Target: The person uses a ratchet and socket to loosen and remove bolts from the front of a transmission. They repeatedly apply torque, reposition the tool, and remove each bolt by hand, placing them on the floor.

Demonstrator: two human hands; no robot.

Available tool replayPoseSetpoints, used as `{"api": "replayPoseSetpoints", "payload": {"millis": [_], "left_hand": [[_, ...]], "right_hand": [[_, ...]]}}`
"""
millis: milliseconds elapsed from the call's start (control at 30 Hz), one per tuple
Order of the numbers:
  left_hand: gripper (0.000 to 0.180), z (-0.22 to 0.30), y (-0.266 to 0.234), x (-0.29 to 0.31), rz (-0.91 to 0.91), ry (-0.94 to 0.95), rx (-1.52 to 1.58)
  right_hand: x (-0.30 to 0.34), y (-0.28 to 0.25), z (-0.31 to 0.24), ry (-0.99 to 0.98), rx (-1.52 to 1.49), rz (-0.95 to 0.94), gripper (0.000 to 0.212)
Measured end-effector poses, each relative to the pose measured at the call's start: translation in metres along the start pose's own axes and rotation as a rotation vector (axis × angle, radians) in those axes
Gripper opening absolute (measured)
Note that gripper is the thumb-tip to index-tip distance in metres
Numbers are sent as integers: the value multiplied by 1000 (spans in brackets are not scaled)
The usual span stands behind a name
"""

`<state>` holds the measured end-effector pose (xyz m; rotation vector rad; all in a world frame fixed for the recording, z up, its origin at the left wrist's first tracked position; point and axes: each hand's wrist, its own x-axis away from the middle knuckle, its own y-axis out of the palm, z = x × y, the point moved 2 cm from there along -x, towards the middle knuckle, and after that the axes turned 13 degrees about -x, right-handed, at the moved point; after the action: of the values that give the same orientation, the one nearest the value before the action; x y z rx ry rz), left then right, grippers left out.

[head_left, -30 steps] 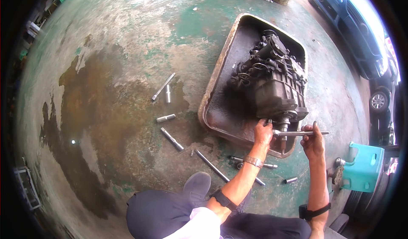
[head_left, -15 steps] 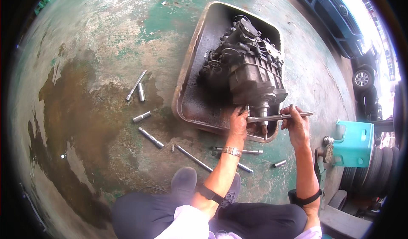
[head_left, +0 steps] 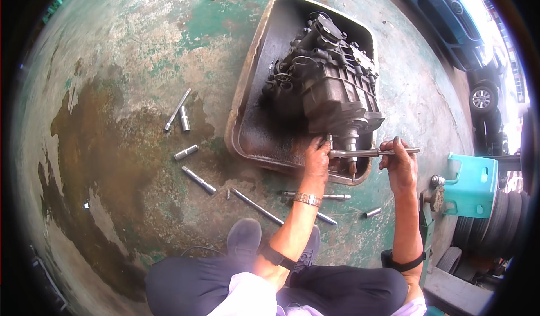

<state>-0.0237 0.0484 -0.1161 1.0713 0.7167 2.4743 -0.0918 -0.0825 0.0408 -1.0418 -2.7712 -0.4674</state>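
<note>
A dark, greasy gearbox lies in a black metal tray, its splined output shaft pointing toward me. My left hand is closed around the head end of a long steel ratchet wrench, close against the gearbox's near end. What the wrench head sits on is hidden by my fingers. The handle runs to the right, crossing over the shaft. Near its far end, my right hand grips it between thumb and fingers.
Left of the tray, a socket, a thin extension bar and more sockets lie on the stained floor. A long bar and another socket are near my feet. At right stand a turquoise stool, tyres and a blue vehicle.
The whole view has shifted slightly. My right hand sits a little farther right, toward the handle's end. My left hand keeps its hold on the wrench head.
</note>
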Motion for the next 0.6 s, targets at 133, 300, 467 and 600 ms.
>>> {"api": "replayPoseSetpoints", "payload": {"millis": [133,300,467,600], "left_hand": [[40,6,4,3,14,-19,-14],[33,15,10,9,56,-55,-58],[27,18,13,10,75,-62,-67],[25,16,14,9,76,-62,-66]], "right_hand": [[-7,-7,0,15,-41,23,29],[-17,-16,2,81,-95,91,23],[-24,-20,4,120,-120,87,21],[-23,-17,1,95,-92,81,20]]}}
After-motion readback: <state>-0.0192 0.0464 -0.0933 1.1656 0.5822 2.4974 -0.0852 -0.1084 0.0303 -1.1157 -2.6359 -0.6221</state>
